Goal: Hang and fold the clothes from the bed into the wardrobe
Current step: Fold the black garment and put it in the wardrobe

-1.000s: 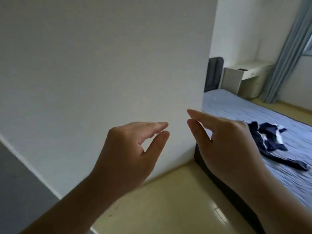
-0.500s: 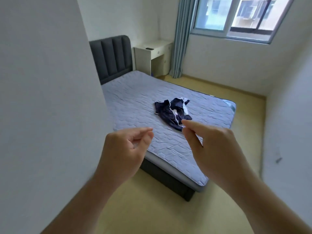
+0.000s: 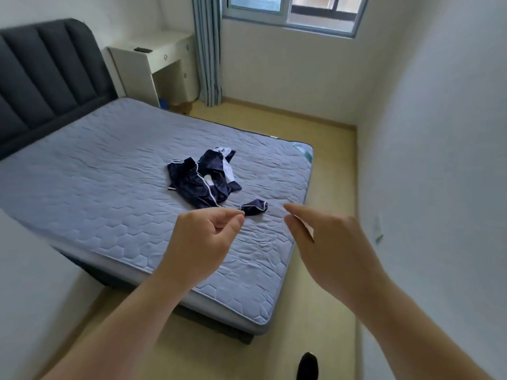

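A crumpled navy garment with white stripes point(image 3: 204, 179) lies in the middle of the bed point(image 3: 96, 193), which has a blue-grey quilted cover. One dark sleeve end trails toward the near right part of the bed. My left hand point(image 3: 203, 242) hovers in the air in front of the garment, fingers loosely curled and holding nothing. My right hand point(image 3: 326, 242) is raised beside it with relaxed fingers, also holding nothing. Neither hand touches the garment. The wardrobe is out of view.
A dark padded headboard point(image 3: 41, 72) stands at the far left. A white desk point(image 3: 156, 67) and a blue-grey curtain point(image 3: 207, 50) are behind the bed, under a window point(image 3: 293, 12). White walls close in at left and right. A dark foot point(image 3: 307, 366) stands on the yellow floor point(image 3: 329, 160).
The view has swung from a white wall at the left onto the bed and moved closer. Both hands stay raised and hold nothing; the left fingers have curled a little.
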`<state>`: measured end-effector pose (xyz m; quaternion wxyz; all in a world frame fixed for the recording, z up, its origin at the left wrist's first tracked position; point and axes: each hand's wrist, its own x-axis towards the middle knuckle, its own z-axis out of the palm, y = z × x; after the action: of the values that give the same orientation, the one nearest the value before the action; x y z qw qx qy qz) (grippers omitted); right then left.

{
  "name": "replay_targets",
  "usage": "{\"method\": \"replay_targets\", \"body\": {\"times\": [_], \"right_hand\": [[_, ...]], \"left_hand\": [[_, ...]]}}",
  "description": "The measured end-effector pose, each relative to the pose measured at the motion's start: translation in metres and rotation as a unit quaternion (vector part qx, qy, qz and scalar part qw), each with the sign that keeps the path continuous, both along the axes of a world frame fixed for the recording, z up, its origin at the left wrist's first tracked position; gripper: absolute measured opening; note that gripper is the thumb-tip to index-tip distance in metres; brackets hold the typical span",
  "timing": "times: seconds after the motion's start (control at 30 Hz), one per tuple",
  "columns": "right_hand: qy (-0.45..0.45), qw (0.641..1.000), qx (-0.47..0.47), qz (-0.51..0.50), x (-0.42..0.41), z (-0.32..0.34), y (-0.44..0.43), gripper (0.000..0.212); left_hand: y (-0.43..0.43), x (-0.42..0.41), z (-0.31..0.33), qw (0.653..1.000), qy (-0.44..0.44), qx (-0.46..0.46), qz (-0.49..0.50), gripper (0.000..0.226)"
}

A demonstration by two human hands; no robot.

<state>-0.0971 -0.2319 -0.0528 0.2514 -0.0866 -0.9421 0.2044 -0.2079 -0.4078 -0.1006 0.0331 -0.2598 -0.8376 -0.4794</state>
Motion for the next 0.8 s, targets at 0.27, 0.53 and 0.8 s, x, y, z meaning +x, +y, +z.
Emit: {"method": "replay_targets", "body": {"times": [0.27, 0.53, 0.8], "right_hand": [[-0.062, 0.996, -0.019, 0.064, -0.091, -0.02, 0.17, 0.014], [-0.158, 0.977, -0.027, 0.141, -0.23, -0.053, 0.264, 0.025], [-0.267, 0.938, 0.029, 0.217, -0.381, -0.098, 0.307, 0.027]], "left_hand": [[0.155, -0.062, -0.037, 0.996, -0.074, 0.004, 0.049, 0.01], [0.228, -0.157, -0.087, 0.971, -0.194, -0.008, 0.14, 0.014], [0.268, -0.283, -0.137, 0.916, -0.327, 0.04, 0.229, 0.024]]}}
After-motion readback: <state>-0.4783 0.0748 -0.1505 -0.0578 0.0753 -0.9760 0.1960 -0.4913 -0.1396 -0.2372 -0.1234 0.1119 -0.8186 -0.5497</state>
